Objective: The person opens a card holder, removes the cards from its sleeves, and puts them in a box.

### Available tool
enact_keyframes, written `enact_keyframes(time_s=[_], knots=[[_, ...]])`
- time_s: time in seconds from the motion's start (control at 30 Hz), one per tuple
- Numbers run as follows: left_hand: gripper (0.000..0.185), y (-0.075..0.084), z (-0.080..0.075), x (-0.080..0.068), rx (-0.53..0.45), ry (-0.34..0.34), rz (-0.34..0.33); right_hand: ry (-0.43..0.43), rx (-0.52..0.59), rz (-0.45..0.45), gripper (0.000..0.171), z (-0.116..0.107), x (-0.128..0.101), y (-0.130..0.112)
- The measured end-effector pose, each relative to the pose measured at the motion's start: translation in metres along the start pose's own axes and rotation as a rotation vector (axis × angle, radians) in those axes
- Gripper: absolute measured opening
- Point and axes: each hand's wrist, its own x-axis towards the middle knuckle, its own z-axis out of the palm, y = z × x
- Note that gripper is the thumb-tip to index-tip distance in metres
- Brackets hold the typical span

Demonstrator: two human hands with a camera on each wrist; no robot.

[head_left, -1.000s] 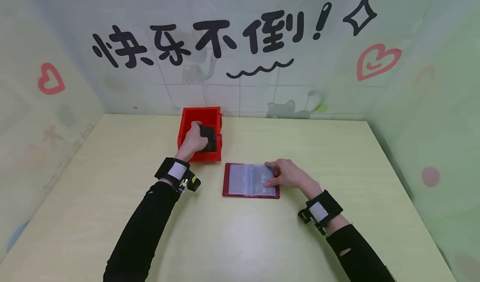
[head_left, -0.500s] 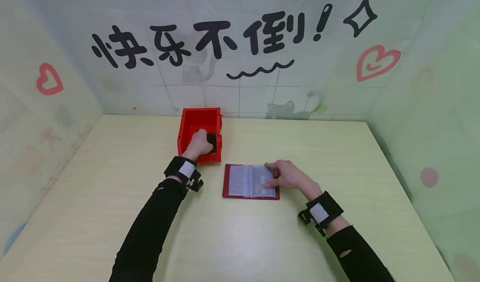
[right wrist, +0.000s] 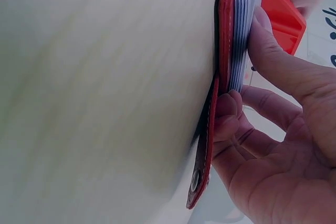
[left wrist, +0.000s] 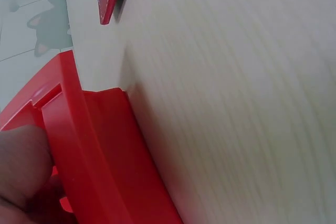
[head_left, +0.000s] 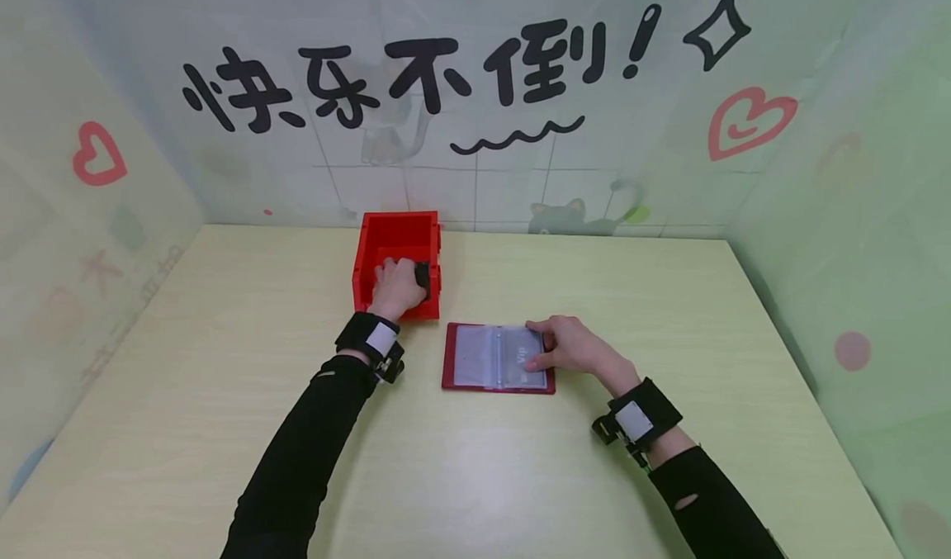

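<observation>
A red plastic bin stands at the back of the table, left of the middle. My left hand reaches down into it, beside a flat black item that it partly covers. The bin wall hides its fingertips in the left wrist view, so any hold is unclear. In front and to the right lies an open red card holder with clear sleeves. My right hand pinches its right side, thumb on the sleeves and fingers curled at the edge. A snap strap hangs out beside those fingers.
The pale wooden table spreads around both things. A printed cloth backdrop rises right behind the bin, and more printed cloth walls flank the table on both sides.
My left hand has moved slightly right and toward me inside the bin, covering more of the black item. My right hand and the card holder have stayed put.
</observation>
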Motion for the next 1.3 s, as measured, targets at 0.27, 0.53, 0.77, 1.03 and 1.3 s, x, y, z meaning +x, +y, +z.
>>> enact_keyframes(time_s=[0.27,0.53,0.77,1.03,1.3], knots=[[0.042,-0.002,-0.001,-0.002,-0.011,0.026,0.037,-0.006,0.007,0.004,0.074,-0.001,0.000,0.000],[0.047,0.007,-0.005,-0.028,-0.133,0.241,0.209,-0.001,0.009,0.020,0.074,0.000,0.000,-0.001],[0.034,0.016,0.007,-0.068,-0.232,0.250,0.445,-0.002,0.012,0.024,0.074,0.000,0.000,-0.001],[0.029,0.029,0.044,-0.090,-0.161,-0.138,0.501,0.011,0.004,-0.005,0.073,0.000,0.000,0.000],[0.054,0.029,0.057,-0.089,-0.138,-0.283,0.519,0.039,0.012,-0.014,0.072,0.002,-0.003,0.002]])
